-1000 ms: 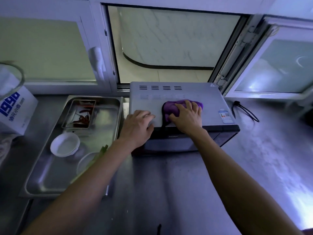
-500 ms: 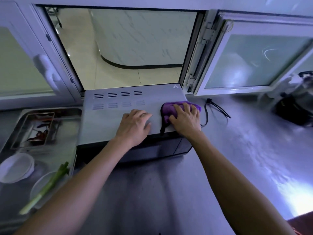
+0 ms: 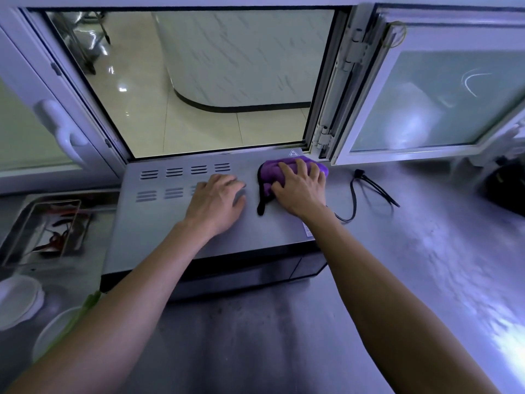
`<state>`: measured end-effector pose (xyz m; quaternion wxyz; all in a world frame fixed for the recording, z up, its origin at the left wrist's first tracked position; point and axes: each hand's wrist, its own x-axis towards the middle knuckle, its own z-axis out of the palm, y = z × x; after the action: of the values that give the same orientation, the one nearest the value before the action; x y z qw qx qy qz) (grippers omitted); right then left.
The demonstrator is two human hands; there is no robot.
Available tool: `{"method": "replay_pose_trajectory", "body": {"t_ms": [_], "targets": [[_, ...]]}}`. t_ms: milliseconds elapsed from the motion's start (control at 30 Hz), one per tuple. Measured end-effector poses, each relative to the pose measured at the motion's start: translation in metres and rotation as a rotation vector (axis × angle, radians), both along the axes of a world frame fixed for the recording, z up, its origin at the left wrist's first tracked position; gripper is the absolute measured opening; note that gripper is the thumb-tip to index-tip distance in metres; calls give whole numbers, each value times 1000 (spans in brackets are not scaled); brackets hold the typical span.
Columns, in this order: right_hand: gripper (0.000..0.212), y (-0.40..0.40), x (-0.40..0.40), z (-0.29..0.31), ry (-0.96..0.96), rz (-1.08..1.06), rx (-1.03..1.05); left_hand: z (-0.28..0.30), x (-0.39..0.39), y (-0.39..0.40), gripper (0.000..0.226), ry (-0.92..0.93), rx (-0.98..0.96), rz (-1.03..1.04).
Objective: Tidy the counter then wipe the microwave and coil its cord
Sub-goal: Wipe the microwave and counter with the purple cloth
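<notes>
Since the earlier frame, the right hand (image 3: 301, 191) had pushed the purple cloth (image 3: 287, 173) to the far right corner of the microwave (image 3: 159, 223) top. Its grip lay spread, pressing the cloth; the left hand (image 3: 216, 203) rested flat, bracing. Wiping was underway; the cord (image 3: 355, 194) on the bench (image 3: 426, 265) awaited coiling.

Microwave (image 3: 159, 223) matt metal; cloth (image 3: 270, 173) plush; counter (image 3: 412, 251) brushed steel

I am in a kitchen. My tabletop (image 3: 284, 336) is shiny metal. A microwave (image 3: 170, 223) sits on it by an open window (image 3: 199, 81). On the left is a metal tray (image 3: 17, 223) holding red chilies (image 3: 55, 240), white bowls (image 3: 17, 302) and a green onion (image 3: 82, 311). Past the window I see a shiny tile floor (image 3: 147, 109).
</notes>
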<state>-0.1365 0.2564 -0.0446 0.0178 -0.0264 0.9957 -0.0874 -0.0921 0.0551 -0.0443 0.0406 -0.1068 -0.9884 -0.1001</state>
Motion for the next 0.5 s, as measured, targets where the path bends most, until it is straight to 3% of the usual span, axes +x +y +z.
{"method": "replay_pose_trajectory", "body": {"t_ms": [267,500], "targets": [[60,-22,-38,2,0,63,7,0,-21,-17,37,0,37,8],[58,-60,-2,-3,-3,92,-27,0,8,-53,36,0,42,40]]}}
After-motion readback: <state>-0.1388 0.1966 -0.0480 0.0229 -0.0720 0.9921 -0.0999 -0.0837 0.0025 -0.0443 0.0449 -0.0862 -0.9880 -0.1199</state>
